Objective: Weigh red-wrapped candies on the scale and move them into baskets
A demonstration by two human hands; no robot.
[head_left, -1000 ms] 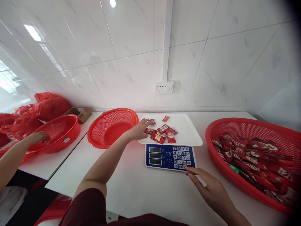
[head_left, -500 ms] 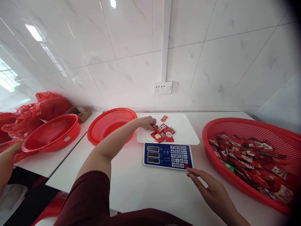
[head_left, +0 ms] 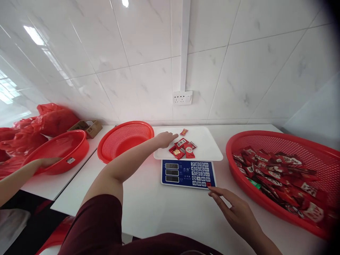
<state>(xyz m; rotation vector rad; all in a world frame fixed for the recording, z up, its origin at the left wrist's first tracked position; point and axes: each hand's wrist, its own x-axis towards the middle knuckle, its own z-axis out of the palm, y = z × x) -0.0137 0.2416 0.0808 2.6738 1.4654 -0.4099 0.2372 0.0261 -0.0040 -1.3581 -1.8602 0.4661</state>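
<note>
My left hand (head_left: 165,139) is over the left part of the white scale tray (head_left: 208,145), index finger stretched out and the other fingers curled under; what they hold, if anything, is hidden. Close by lie red snack packets (head_left: 182,142) in a small pile, and a smaller red packet (head_left: 184,132) sits apart behind them. My right hand (head_left: 236,209) is open, thumb and index finger apart, with the index fingertip at the red key (head_left: 208,184) of the blue scale panel (head_left: 187,179). Whether it touches the key I cannot tell.
A red basket (head_left: 231,156) full of packets stands right. Left of the scale is a red perforated basket (head_left: 106,141). Farther left are a red basin (head_left: 84,148) with another person's hand (head_left: 49,162) at it, red bags (head_left: 55,120) and a cardboard box (head_left: 93,129).
The packet seen at my left fingertips is out of sight, and the index finger has stretched out. The other person's hand has moved right over the basin. My right hand has hardly moved.
</note>
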